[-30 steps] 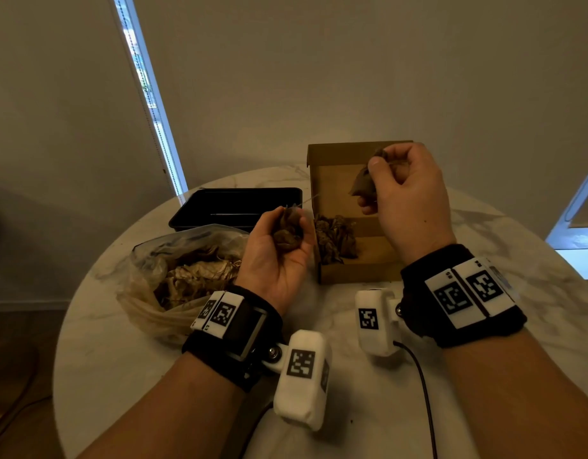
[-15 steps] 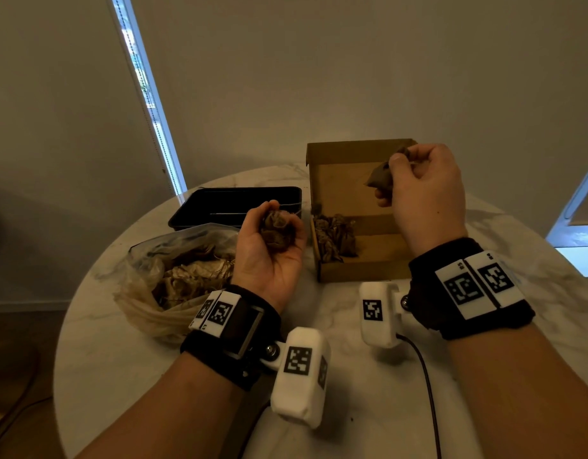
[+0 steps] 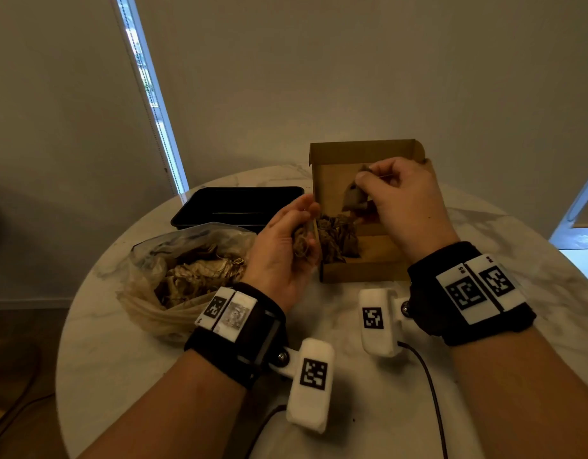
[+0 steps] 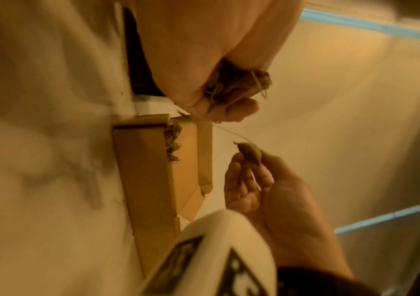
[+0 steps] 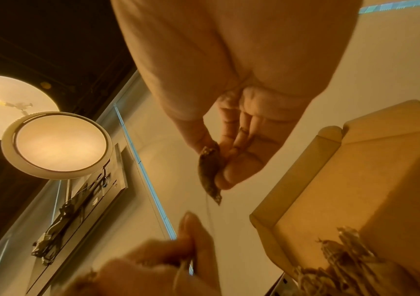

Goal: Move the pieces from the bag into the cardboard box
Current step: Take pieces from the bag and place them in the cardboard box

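Note:
An open cardboard box stands on the round marble table, with a pile of brown stringy pieces inside at its left. My left hand grips a clump of brown pieces right at the box's left wall. In the left wrist view the clump shows tangled strings. My right hand pinches a single brown piece above the box interior; in the right wrist view that piece hangs from thumb and fingers. A thin string runs between both hands. The clear plastic bag of pieces lies left.
A black rectangular tray sits behind the bag, left of the box. The table edge curves round at the left. A cable trails from the right wrist camera over the near table. A wall and window strip stand behind.
My left hand has moved right with its clump up to the box's left wall. My right hand has lowered slightly with its piece over the box.

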Action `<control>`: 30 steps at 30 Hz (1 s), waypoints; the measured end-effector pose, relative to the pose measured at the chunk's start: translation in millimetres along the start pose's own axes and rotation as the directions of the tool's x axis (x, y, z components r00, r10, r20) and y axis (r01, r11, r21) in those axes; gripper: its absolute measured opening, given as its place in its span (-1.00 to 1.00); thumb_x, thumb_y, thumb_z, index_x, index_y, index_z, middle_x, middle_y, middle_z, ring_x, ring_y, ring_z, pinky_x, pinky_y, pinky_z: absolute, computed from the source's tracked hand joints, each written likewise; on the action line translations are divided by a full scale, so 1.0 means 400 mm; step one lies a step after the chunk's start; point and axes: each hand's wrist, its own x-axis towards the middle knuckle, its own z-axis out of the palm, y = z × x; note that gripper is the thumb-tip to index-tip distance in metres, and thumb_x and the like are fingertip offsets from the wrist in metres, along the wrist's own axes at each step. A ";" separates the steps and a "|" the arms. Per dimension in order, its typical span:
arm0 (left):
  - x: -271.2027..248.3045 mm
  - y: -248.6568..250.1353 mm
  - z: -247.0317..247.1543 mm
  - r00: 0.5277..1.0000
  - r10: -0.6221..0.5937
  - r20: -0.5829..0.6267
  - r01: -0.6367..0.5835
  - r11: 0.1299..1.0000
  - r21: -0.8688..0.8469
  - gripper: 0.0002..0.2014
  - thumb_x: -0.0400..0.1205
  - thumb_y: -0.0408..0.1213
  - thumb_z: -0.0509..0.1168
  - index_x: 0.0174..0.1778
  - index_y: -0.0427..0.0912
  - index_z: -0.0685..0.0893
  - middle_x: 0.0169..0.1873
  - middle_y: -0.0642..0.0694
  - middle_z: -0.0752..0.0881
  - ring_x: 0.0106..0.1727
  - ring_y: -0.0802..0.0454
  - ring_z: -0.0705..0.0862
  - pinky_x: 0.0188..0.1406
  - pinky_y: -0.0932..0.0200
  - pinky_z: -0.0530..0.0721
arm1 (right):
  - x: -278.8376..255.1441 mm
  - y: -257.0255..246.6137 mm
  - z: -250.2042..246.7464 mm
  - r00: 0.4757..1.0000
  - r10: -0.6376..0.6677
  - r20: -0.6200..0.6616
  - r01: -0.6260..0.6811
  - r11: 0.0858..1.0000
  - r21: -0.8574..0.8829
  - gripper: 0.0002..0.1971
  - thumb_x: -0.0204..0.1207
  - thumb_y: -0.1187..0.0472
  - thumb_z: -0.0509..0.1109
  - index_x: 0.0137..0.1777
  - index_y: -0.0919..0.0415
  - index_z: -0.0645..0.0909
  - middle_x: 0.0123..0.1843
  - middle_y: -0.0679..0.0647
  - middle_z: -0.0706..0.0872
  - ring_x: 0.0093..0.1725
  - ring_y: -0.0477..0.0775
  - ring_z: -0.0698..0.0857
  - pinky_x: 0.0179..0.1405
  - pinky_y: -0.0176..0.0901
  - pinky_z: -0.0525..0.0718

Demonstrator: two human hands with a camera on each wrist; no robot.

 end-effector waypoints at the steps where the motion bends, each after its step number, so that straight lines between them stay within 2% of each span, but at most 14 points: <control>1: -0.003 -0.004 0.006 0.999 0.029 0.018 -0.030 0.996 0.089 -0.80 0.69 -0.40 0.35 0.15 -0.13 0.82 -0.03 -0.08 0.83 -0.29 0.18 0.71 -0.50 0.40 0.62 | 0.000 0.005 0.004 1.000 -0.009 0.021 0.010 0.999 -0.038 -0.92 0.62 0.11 0.50 -0.01 0.07 0.67 -0.04 0.10 0.81 -0.09 0.13 0.86 -0.16 0.09 0.88; 3: -0.011 -0.016 0.017 0.996 0.075 0.050 -0.084 0.972 0.221 -0.82 0.69 -0.36 0.38 0.17 -0.16 0.82 -0.01 -0.10 0.84 -0.19 0.16 0.77 -0.47 0.38 0.61 | -0.005 0.011 0.010 0.997 -0.013 0.077 0.019 0.996 -0.086 -0.89 0.57 0.05 0.54 -0.04 0.03 0.70 -0.04 0.09 0.81 -0.03 0.14 0.84 -0.05 0.21 0.87; 6: -0.017 -0.025 0.021 0.991 0.116 0.063 -0.130 0.947 0.294 -0.73 0.68 -0.28 0.42 0.26 -0.28 0.77 -0.04 -0.14 0.84 -0.20 0.11 0.78 -0.47 0.35 0.61 | -0.010 0.012 0.013 0.991 -0.017 0.132 0.028 0.996 -0.087 -0.86 0.54 0.02 0.57 -0.05 0.03 0.72 -0.06 0.08 0.83 -0.03 0.12 0.84 0.01 0.21 0.86; 9: -0.022 -0.017 0.023 0.989 0.135 0.063 -0.148 0.944 0.294 -0.66 0.66 -0.23 0.44 0.30 -0.35 0.74 -0.07 -0.15 0.85 -0.21 0.11 0.82 -0.47 0.33 0.63 | -0.015 0.008 0.011 0.979 -0.018 0.203 0.032 0.997 -0.066 -0.86 0.55 0.04 0.57 -0.04 0.09 0.78 -0.10 0.05 0.86 -0.04 0.03 0.86 0.03 0.05 0.86; 11: -0.026 -0.012 0.026 0.987 0.145 0.069 -0.158 0.950 0.270 -0.67 0.67 -0.28 0.43 0.30 -0.39 0.72 -0.10 -0.18 0.85 -0.23 0.09 0.83 -0.48 0.32 0.65 | -0.018 0.003 0.010 0.972 -0.022 0.234 0.030 0.999 -0.030 -0.85 0.60 0.05 0.53 -0.05 0.12 0.80 -0.10 0.07 0.87 -0.05 0.02 0.87 -0.03 -0.07 0.85; 13: -0.027 -0.009 0.025 0.987 0.145 0.063 -0.156 0.957 0.245 -0.69 0.68 -0.31 0.42 0.30 -0.38 0.72 -0.08 -0.22 0.85 -0.22 0.05 0.83 -0.45 0.29 0.69 | -0.018 0.000 0.012 0.973 0.015 0.231 -0.016 1.000 0.004 -0.82 0.70 0.10 0.42 -0.03 0.17 0.79 -0.13 0.08 0.86 -0.14 -0.04 0.86 -0.16 -0.23 0.82; 15: -0.026 -0.006 0.025 0.990 0.133 0.055 -0.142 0.968 0.205 -0.67 0.69 -0.30 0.41 0.33 -0.39 0.70 -0.05 -0.24 0.83 -0.21 0.03 0.82 -0.41 0.27 0.71 | -0.016 -0.003 0.015 0.972 0.057 0.228 -0.056 0.998 -0.012 -0.82 0.76 0.21 0.30 0.03 0.17 0.74 -0.13 0.06 0.84 -0.18 -0.05 0.85 -0.19 -0.27 0.80; 17: -0.022 -0.002 0.024 0.992 0.116 0.040 -0.121 0.978 0.169 -0.64 0.69 -0.26 0.42 0.35 -0.37 0.69 -0.09 -0.19 0.81 -0.27 0.09 0.77 -0.47 0.32 0.64 | -0.014 -0.001 0.016 0.958 0.080 0.276 -0.055 0.994 -0.100 -0.85 0.74 0.30 0.28 0.11 0.09 0.67 -0.06 -0.01 0.84 -0.04 -0.05 0.84 -0.06 -0.21 0.80; 20: -0.016 0.000 0.022 0.995 0.092 0.038 -0.096 0.987 0.125 -0.60 0.68 -0.20 0.42 0.40 -0.32 0.68 -0.08 -0.13 0.78 -0.26 0.15 0.70 -0.50 0.40 0.53 | -0.022 0.006 0.016 0.889 0.141 0.435 -0.042 0.973 -0.229 -0.75 0.67 0.22 0.41 0.31 0.00 0.58 0.06 -0.10 0.84 0.16 -0.14 0.77 0.18 -0.17 0.71; 22: -0.016 -0.003 0.021 0.995 0.071 0.067 -0.079 0.989 0.125 -0.56 0.70 -0.16 0.39 0.43 -0.35 0.66 -0.03 -0.14 0.79 -0.22 0.15 0.70 -0.45 0.40 0.51 | -0.028 0.010 0.018 0.853 0.146 0.502 -0.055 0.980 -0.191 -0.61 0.61 0.19 0.51 0.39 0.01 0.53 0.13 -0.06 0.85 0.18 -0.11 0.79 0.21 -0.12 0.72; 23: -0.016 -0.004 0.020 0.995 0.054 0.087 -0.064 0.990 0.124 -0.58 0.72 -0.15 0.37 0.41 -0.34 0.67 -0.01 -0.14 0.81 -0.22 0.16 0.70 -0.44 0.41 0.51 | -0.030 0.010 0.019 0.849 0.129 0.512 -0.052 0.985 -0.163 -0.57 0.58 0.19 0.54 0.40 0.01 0.53 0.12 -0.04 0.85 0.16 -0.10 0.81 0.17 -0.14 0.73; 25: -0.017 -0.003 0.019 0.993 0.021 0.113 -0.034 0.993 0.114 -0.62 0.73 -0.12 0.34 0.36 -0.29 0.71 0.05 -0.18 0.83 -0.22 0.18 0.71 -0.46 0.43 0.50 | -0.031 0.009 0.020 0.866 0.097 0.491 -0.031 0.990 -0.141 -0.60 0.58 0.20 0.55 0.37 0.01 0.56 0.06 0.00 0.86 0.09 -0.07 0.83 0.04 -0.15 0.75; 27: -0.019 0.000 0.021 0.994 -0.006 0.112 -0.004 0.996 0.085 -0.60 0.72 -0.11 0.35 0.38 -0.30 0.70 0.13 -0.23 0.81 -0.22 0.17 0.70 -0.50 0.46 0.50 | -0.024 0.011 0.017 0.896 0.055 0.440 0.022 0.986 -0.168 -0.74 0.61 0.15 0.53 0.26 -0.03 0.67 0.02 0.09 0.85 0.08 0.05 0.83 0.11 0.01 0.77; 30: -0.017 0.004 0.018 0.994 -0.053 0.092 0.052 0.999 0.011 -0.72 0.73 -0.13 0.35 0.23 -0.23 0.75 -0.10 -0.09 0.81 -0.32 0.19 0.73 -0.57 0.48 0.52 | -0.018 0.011 0.010 0.932 0.023 0.362 0.056 0.977 -0.204 -0.90 0.65 0.14 0.47 0.02 -0.11 0.78 0.03 -0.01 0.84 0.13 0.05 0.80 0.27 0.18 0.75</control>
